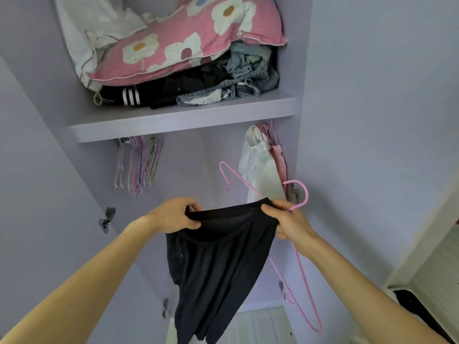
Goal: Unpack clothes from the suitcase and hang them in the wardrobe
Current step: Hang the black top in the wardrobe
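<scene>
Two bare hands are holding up a black garment (216, 269) by its waistband in front of the open lilac wardrobe (188, 170), the cloth hanging down toward six o'clock at the centre of the view. The left hand (173, 214) is gripping the band's left end with curled fingers. The right hand (288, 219) is pinching the right end and also grasping a pink wire hanger (306, 193), whose hook is sticking out toward two o'clock. At ten o'clock from the hands, a bunch of empty pastel hangers (141, 165) is dangling under the shelf (183, 122). At one o'clock a white garment (260, 170) is hanging beside a pink one (280, 160). On the shelf at twelve o'clock, a pink floral pillow (198, 38) is lying on crumpled dark clothes (178, 88) and denim (250, 70).
</scene>
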`<state>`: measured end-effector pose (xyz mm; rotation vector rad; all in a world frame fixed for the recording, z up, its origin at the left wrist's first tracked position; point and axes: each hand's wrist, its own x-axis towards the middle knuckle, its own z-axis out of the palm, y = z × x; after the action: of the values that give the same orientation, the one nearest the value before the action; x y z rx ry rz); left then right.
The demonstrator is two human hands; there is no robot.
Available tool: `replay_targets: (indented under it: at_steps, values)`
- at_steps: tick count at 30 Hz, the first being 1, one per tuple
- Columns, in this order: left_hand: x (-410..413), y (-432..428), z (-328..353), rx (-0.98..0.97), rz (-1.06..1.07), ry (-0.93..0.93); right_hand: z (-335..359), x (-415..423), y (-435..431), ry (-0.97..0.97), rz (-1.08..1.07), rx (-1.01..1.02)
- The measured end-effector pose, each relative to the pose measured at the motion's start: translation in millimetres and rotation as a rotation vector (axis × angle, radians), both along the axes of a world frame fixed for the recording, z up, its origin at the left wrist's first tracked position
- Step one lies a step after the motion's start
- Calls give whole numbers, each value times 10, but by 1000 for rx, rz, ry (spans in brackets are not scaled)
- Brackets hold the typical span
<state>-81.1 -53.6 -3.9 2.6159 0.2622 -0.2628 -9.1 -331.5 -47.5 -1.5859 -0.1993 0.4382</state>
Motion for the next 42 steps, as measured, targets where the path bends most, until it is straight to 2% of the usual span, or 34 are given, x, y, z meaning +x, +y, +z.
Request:
replay_targets:
  at_steps: [3,5,6,9,14,16,18,23,28,31,35,42]
  values:
    - [-126,320,-21,80,110,-15,4,84,23,-16,-84,49]
    - [-176,443,0,70,128,16,3,129,3,-103,-113,8]
    - [-265,519,13,-2,160,33,1,119,53,-165,-95,-68]
    - [-315,518,72,-381,239,70,-63,163,41,-298,-92,-252]
    - [-339,397,90,-814,401,25,-196,214,29,-178,-136,-303]
    - [-302,272,113,-907,418,-1,-173,204,27,-178,-157,-327]
    - [-229,101,183,-891,382,-46,-80,174,58,-116,-162,-224]
    - [-57,-282,389,-637,234,-199,206,227,2,94,-264,228]
    - [-1,-405,511,-542,158,-153,622,103,-90,118,-330,595]
    - [-36,-418,582,-531,131,-83,824,84,-62,68,-377,777]
    - [-111,-385,714,-500,135,-44,1048,135,2,43,-399,895]
    - [-285,-383,1043,-540,154,-86,1268,138,253,65,-298,902]
